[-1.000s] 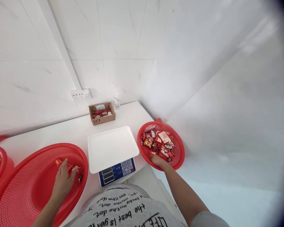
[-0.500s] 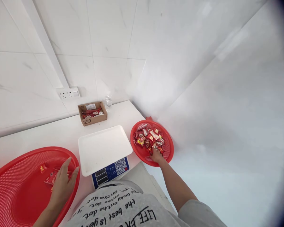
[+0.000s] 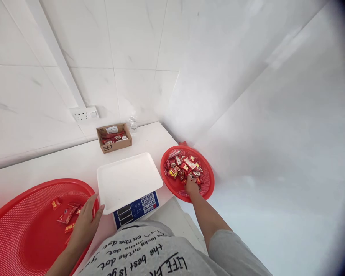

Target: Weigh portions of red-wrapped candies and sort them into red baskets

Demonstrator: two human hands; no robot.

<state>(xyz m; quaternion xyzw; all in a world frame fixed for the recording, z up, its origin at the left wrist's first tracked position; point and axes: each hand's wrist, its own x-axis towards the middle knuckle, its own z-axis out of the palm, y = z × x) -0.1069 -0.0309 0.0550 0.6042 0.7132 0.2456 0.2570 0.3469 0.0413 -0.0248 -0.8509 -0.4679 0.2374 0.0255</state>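
Head view. Landmark = scale [image 3: 136, 207].

L hand [image 3: 87, 216] is hovering just L of scale, over near-R rim of large red basket [image 3: 36, 239]; fingers are spreading loosely, no packet showing in them. Whether fingertips are touching scale's white tray [image 3: 129, 182]: can't tell. A few red packets [image 3: 66, 215] are lying in that basket, L of scale, bunching toward the scale side, poss. because its wall is sloping.

R hand [image 3: 192, 187] is dipping into small red basket [image 3: 210, 180], R of scale; fingers are pointing down among a heap of mixed packets [image 3: 184, 164]. Grip: can't tell, fingertips being partly hidden. Heap is lying mostly toward far side, leaving near wall bare where hand is entering.

Baskets are flanking scale, prob. so each hand is having one w/in reach w/o crossing. Scale's keypad is facing wearer, presumably for easy reading.

Behind scale: cardboard box [image 3: 117, 146] w/ red packs inside, clear plastic item [image 3: 133, 125] standing beside it, both sitting near wall, prob. out of hands' way.
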